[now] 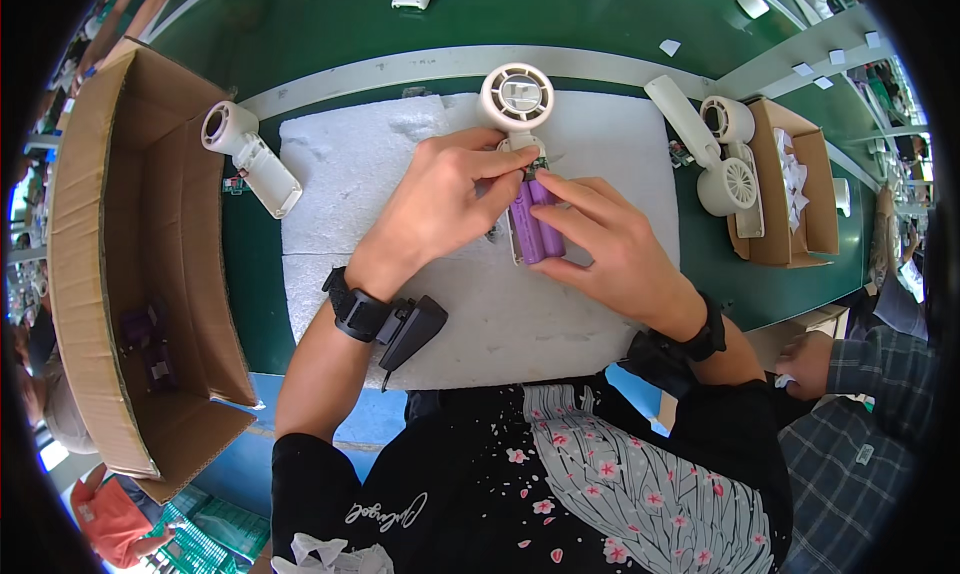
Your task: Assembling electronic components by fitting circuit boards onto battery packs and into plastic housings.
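A cream handheld fan (518, 94) lies on the white foam sheet (470, 319), its round head pointing away from me and its handle shell uncovered. Two purple cylindrical batteries (535, 229) sit side by side at the handle. Just below the fan's neck, my left hand (440, 194) pinches by a small green circuit board (538, 164), thumb and fingers closed on it. My right hand (610, 229) grips the batteries from the right, with fingertips at their upper end and thumb near the bottom. Fingers partly hide the board and the handle.
On the left stands a tall open cardboard box (85, 264) with purple batteries inside, beside another fan body (265, 174). More fan bodies (728, 184) lie at the right by a small cardboard box (800, 164). A person's hand (805, 364) shows at far right.
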A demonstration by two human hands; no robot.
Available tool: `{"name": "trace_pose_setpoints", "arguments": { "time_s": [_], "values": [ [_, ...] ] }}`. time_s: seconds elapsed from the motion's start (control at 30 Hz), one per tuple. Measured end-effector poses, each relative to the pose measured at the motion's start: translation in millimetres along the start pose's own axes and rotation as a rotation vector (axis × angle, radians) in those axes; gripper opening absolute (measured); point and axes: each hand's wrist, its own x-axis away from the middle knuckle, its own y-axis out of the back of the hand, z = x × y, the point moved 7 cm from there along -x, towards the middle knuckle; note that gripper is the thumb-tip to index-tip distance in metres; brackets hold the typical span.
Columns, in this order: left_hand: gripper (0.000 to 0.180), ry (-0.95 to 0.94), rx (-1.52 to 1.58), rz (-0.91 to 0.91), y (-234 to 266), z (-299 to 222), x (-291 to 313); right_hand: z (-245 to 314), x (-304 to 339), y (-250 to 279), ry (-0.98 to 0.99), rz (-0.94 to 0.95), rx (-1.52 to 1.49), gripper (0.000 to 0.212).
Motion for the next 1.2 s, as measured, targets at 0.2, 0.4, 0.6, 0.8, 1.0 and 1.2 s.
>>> {"name": "trace_pose_setpoints", "arguments": {
  "time_s": [0.2,0.4,0.6,0.8,1.0,1.2],
  "values": [
    [0.029,0.021,0.0,0.012,1.2,0.6,2.3,3.2,-0.2,-1.1,0.004,-0.02,0.038,0.044],
    [0.029,0.036,0.017,0.024,1.6,2.8,2.2,3.6,-0.8,-0.9,-0.009,-0.012,0.035,0.042],
    [0.028,0.027,0.005,0.022,-0.1,5.0,2.6,3.0,0.5,-2.1,-0.023,-0.01,0.045,0.041],
    [0.038,0.061,0.051,0.072,2.4,6.3,5.4,4.1,-1.5,-3.9,-0.01,-0.026,0.044,0.042],
    [0.054,0.107,0.186,0.108,-2.4,17.9,10.6,-4.5,-2.3,-11.0,-0.139,0.0,-0.073,0.058],
    [0.055,0.313,0.228,0.184,-6.7,23.1,15.2,-6.3,-12.9,-14.0,-0.229,0.011,-0.175,0.071]
  ]
}}
